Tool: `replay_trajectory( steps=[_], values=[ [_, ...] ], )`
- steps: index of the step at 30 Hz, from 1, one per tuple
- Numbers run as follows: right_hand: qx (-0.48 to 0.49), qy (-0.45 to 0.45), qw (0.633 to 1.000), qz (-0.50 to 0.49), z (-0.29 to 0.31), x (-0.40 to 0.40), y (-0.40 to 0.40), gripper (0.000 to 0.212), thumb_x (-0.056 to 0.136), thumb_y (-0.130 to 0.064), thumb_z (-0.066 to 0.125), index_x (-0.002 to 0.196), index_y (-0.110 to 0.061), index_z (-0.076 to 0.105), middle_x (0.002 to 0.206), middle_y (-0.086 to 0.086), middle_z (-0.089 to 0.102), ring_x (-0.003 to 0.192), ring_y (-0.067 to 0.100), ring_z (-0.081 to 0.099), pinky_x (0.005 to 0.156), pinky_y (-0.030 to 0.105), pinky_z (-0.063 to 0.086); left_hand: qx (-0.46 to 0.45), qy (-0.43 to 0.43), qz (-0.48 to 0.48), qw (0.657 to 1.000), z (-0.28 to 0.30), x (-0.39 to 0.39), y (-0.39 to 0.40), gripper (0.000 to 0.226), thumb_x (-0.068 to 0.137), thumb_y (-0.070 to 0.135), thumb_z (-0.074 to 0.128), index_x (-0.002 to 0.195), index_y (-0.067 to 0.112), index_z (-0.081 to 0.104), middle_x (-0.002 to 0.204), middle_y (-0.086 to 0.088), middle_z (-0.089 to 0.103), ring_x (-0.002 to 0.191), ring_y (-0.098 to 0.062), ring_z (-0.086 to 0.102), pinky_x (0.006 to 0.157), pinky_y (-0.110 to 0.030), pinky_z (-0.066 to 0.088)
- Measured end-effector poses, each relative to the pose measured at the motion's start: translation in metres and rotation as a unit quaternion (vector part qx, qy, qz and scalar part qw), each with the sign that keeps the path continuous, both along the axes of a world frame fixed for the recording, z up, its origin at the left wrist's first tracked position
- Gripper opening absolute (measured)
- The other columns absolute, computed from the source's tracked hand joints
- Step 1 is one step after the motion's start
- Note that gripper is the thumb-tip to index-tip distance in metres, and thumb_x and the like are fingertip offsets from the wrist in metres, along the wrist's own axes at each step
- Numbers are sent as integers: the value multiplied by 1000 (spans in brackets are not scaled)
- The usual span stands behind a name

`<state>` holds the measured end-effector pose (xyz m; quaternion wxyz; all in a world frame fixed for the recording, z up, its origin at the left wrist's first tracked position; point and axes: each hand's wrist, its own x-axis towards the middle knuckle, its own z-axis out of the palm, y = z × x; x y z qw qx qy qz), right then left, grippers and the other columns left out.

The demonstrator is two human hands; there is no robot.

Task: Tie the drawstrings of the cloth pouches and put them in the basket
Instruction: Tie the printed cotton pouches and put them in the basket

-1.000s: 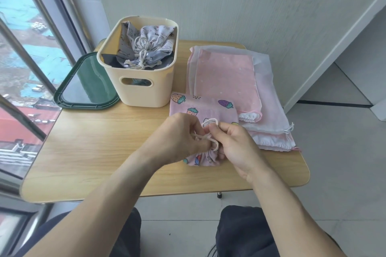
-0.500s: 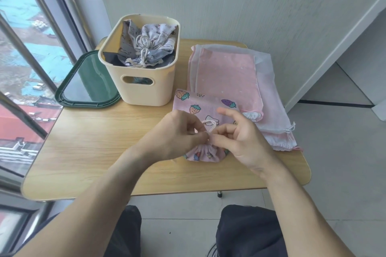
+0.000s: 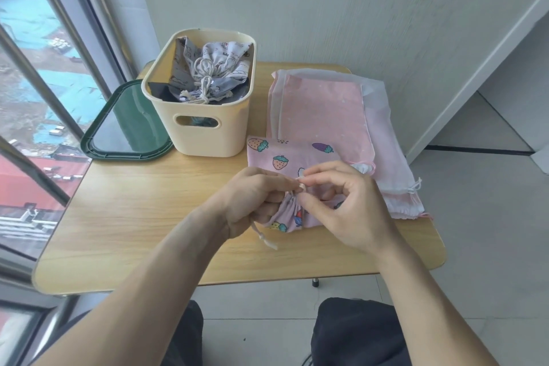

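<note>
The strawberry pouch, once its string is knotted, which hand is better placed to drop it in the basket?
Probably the left hand. It already grips the gathered neck of the strawberry pouch, and the basket sits on its side of the table. The right hand pinches the drawstring, farther from the basket.

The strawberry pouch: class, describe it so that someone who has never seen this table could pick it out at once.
Start at the cream basket on the wooden table; the strawberry pouch lies just right of it, at the near end of a pile of pouches. The left hand and right hand pinch its gathered neck. Its neighbours are plain pink or white; only this one has printed fruit.
</note>
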<state>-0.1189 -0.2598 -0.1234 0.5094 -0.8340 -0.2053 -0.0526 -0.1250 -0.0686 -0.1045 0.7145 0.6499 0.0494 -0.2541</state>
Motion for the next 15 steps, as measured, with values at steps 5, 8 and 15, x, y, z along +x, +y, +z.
replay_trajectory(
  steps=[5,8,15],
  values=[
    [-2,23,999,-24,-1,0,2,6,82,-22,83,85,-19,79,105,-11,71,68,15,66,65,36,57,33,-37,11,999,-1,-1,-1,23,94,20,66,72,13,69,54,-1,36,45,-11,22,40,-21,16],
    [13,95,995,-3,0,0,1,12,83,-21,79,73,-22,73,109,-13,66,70,30,65,66,39,55,103,-84,33,991,-3,-2,-1,18,90,22,72,75,13,73,58,-5,50,44,-11,33,41,-20,27],
    [238,257,934,64,10,3,3,23,83,-18,48,63,-7,54,116,6,69,110,15,62,96,35,46,268,-193,58,942,-5,4,1,19,92,27,67,78,16,72,51,10,55,45,-5,44,46,-16,34]
  ],
)
